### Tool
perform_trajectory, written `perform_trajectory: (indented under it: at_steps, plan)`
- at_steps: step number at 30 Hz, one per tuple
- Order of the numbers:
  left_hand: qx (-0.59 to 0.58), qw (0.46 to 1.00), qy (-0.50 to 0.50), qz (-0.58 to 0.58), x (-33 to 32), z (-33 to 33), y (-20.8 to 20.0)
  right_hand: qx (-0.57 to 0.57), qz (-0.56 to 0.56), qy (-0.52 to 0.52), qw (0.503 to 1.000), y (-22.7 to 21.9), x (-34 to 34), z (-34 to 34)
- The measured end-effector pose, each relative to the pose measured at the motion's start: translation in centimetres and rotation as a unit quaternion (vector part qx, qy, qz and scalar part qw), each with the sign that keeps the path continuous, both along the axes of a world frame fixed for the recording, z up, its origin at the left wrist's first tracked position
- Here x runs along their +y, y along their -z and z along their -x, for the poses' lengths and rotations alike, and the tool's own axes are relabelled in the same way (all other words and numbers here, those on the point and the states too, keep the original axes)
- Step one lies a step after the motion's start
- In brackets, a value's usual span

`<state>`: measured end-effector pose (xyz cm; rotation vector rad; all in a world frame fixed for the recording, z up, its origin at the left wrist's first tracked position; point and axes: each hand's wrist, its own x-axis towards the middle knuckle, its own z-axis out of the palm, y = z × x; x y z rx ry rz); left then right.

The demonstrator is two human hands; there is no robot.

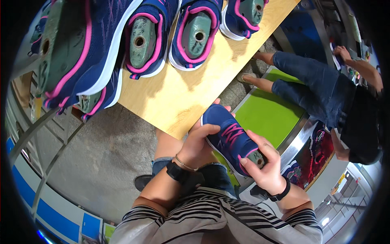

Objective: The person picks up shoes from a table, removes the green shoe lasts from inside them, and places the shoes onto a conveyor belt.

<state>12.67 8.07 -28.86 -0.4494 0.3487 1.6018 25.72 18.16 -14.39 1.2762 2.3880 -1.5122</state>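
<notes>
Between my two hands I hold a navy blue sneaker point(227, 140) with pink laces and a pink collar, its toe pointing away from me to the upper left. A green shoe last point(256, 157) fills its opening. My left hand point(202, 132) grips the toe half, thumb over the upper and fingertips showing past the far side. Around the heel end, my right hand point(266, 162) is closed, its thumb by the collar. Both wrists wear black bands. The sole side is mostly hidden.
A light wooden board point(178, 95) ahead bears several like sneakers point(191, 34) on green lasts. Close at upper left looms a larger-looking sneaker point(95, 53) near metal rails. Right of me are a green-topped bench point(268, 112) and a co-worker point(321, 89) in blue shorts, handling a shoe.
</notes>
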Motion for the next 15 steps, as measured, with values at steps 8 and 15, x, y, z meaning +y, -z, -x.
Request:
perform_trajectory:
  at_steps: [8,15]
  plan:
    - [0.156,0.987,-0.031,0.036,1.3,-1.8,-3.5,0.109,0.154,-0.006,0.982,5.0,5.2,-6.6]
    - [0.433,0.877,-0.206,0.03,-4.6,-0.6,-11.3,0.251,0.216,-0.074,0.941,0.5,4.9,-0.6]
